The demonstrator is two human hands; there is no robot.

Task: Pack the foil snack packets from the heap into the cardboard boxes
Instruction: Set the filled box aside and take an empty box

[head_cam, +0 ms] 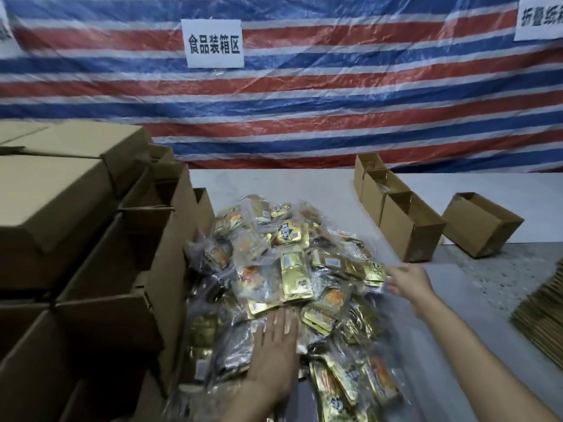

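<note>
A heap of gold and clear foil snack packets (pixel 283 269) lies on the grey table in the middle of the view. My left hand (pixel 275 345) lies flat on the near side of the heap, fingers straight and spread. My right hand (pixel 408 280) reaches to the heap's right edge, fingers extended and touching the packets there; motion blur hides whether it grips one. Open cardboard boxes (pixel 122 269) stand stacked against the heap's left side. Several small open boxes (pixel 408 226) sit in a row at the back right.
Closed cartons (pixel 51 190) pile up at the far left. One small box (pixel 481 223) lies on its side at the right. A stack of flat cardboard (pixel 542 312) sits at the right edge. A striped tarp (pixel 304 95) with paper signs hangs behind the table.
</note>
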